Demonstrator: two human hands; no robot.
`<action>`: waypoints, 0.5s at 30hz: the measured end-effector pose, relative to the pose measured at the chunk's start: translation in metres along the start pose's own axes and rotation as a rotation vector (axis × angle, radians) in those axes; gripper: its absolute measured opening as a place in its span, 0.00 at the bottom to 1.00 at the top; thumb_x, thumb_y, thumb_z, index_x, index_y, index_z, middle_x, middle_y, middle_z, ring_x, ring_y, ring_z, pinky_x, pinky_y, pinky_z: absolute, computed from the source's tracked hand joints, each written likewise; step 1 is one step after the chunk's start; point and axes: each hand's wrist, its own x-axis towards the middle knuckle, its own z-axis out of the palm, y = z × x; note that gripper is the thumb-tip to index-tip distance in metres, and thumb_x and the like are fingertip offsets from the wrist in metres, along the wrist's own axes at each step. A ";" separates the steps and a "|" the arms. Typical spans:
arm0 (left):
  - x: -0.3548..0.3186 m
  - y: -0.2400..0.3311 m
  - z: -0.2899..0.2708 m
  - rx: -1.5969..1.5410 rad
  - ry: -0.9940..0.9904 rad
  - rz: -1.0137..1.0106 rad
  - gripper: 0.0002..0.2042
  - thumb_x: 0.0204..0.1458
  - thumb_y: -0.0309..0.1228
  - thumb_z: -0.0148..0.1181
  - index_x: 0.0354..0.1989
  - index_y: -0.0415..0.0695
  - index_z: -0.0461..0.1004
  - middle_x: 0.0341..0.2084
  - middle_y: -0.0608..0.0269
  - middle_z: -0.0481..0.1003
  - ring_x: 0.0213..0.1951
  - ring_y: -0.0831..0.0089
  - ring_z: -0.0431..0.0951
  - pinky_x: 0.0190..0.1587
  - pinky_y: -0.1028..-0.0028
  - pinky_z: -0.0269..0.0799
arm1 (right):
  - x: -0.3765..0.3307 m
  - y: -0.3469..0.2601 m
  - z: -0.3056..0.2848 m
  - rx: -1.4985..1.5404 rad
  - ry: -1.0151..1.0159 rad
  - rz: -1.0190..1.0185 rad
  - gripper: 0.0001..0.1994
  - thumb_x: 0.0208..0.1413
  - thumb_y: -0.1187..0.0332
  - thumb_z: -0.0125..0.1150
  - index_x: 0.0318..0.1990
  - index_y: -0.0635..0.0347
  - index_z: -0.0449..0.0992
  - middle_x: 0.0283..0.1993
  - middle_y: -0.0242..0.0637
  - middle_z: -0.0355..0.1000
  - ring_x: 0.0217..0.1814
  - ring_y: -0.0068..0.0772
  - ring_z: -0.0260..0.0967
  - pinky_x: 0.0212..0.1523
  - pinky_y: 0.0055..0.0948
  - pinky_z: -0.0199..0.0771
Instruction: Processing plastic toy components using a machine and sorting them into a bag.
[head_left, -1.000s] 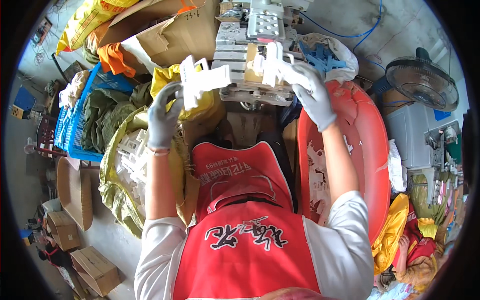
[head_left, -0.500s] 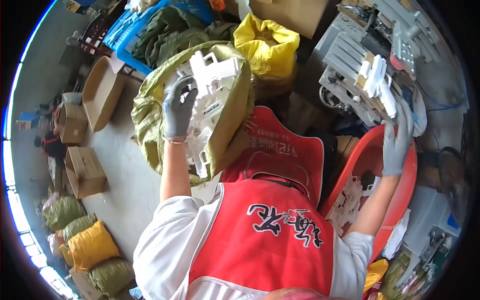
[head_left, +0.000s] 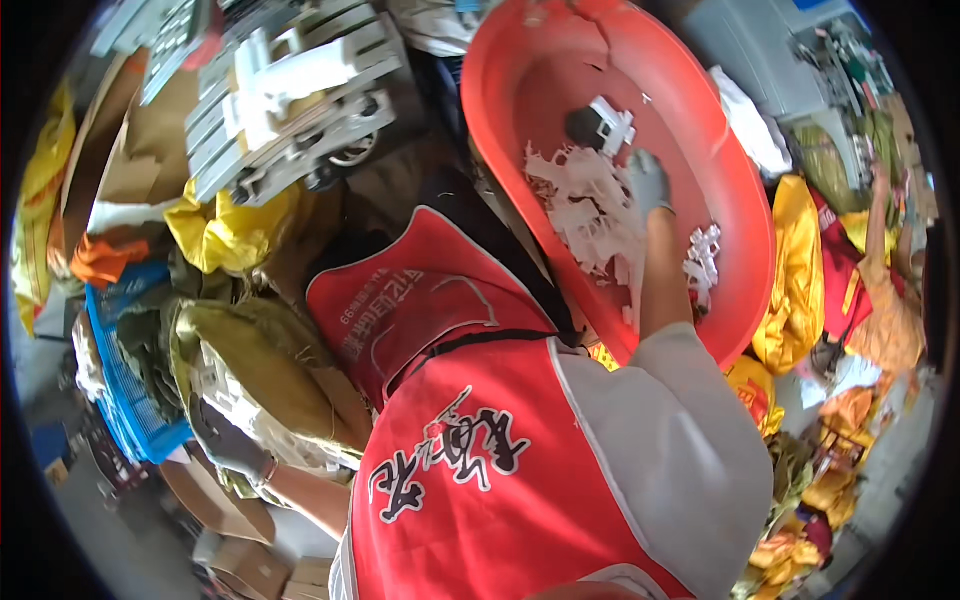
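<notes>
My right hand (head_left: 648, 182), in a grey glove, reaches down into a large red tub (head_left: 735, 265). Its fingers are stretched out and appear empty. Close to the fingertips lies a white plastic piece shaped like a toy gun part (head_left: 612, 126), beside a dark round patch. A heap of thin white plastic scraps (head_left: 590, 205) lies in the tub next to this hand. My left hand (head_left: 230, 445), also gloved, is at the mouth of an olive woven sack (head_left: 285, 365) of white plastic parts. Its fingers look extended, though blurred and shaded.
A grey slatted machine top (head_left: 215, 150) bears a white toy gun (head_left: 300, 75) at the upper left. Nearby are a yellow bag (head_left: 235, 228) and a blue basket (head_left: 130, 400). More white pieces (head_left: 703, 262) lie inside the tub's right wall. Another person's arm (head_left: 880, 225) shows far right.
My view has swung right toward the tub. My right hand has gone from the white toy gun on the machine down into the tub; the gun stays there. My left hand remains at the sack.
</notes>
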 end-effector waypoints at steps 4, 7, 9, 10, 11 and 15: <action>0.019 0.049 0.026 -0.054 -0.106 0.138 0.10 0.56 0.24 0.53 0.45 0.36 0.76 0.40 0.57 0.78 0.41 0.68 0.78 0.46 0.72 0.73 | -0.014 0.035 0.051 -0.210 -0.222 -0.183 0.19 0.55 0.57 0.50 0.53 0.49 0.69 0.55 0.53 0.66 0.59 0.54 0.63 0.56 0.42 0.66; 0.022 0.068 0.030 -0.006 -0.160 0.203 0.11 0.55 0.24 0.54 0.44 0.36 0.76 0.40 0.57 0.79 0.41 0.68 0.79 0.46 0.73 0.73 | -0.009 0.001 0.074 -0.322 -0.280 -0.025 0.22 0.56 0.51 0.48 0.56 0.46 0.67 0.60 0.47 0.63 0.60 0.50 0.63 0.57 0.44 0.65; 0.021 0.083 0.031 -0.007 -0.191 0.173 0.11 0.55 0.25 0.53 0.44 0.36 0.76 0.41 0.57 0.79 0.42 0.68 0.78 0.47 0.73 0.72 | 0.002 -0.023 0.074 -0.490 -0.355 0.206 0.27 0.57 0.44 0.45 0.60 0.44 0.61 0.63 0.42 0.61 0.60 0.46 0.65 0.56 0.47 0.65; 0.019 0.083 0.030 0.005 -0.204 0.165 0.11 0.56 0.25 0.53 0.44 0.37 0.76 0.41 0.57 0.78 0.43 0.68 0.78 0.47 0.72 0.72 | 0.009 -0.019 0.078 -0.483 -0.354 0.208 0.27 0.57 0.44 0.45 0.60 0.44 0.61 0.63 0.42 0.61 0.60 0.46 0.65 0.56 0.47 0.65; 0.018 0.082 0.030 -0.006 -0.203 0.168 0.11 0.56 0.26 0.53 0.44 0.37 0.76 0.41 0.56 0.78 0.42 0.67 0.78 0.47 0.72 0.72 | 0.014 -0.019 0.083 -0.515 -0.374 0.200 0.27 0.57 0.43 0.44 0.61 0.45 0.61 0.63 0.42 0.61 0.60 0.46 0.64 0.57 0.46 0.64; 0.008 0.080 0.024 0.010 -0.218 0.145 0.11 0.56 0.26 0.53 0.44 0.37 0.76 0.41 0.56 0.78 0.42 0.67 0.78 0.47 0.71 0.72 | 0.019 -0.024 0.087 -0.569 -0.423 0.162 0.31 0.57 0.43 0.42 0.65 0.48 0.56 0.66 0.47 0.56 0.64 0.48 0.60 0.60 0.46 0.61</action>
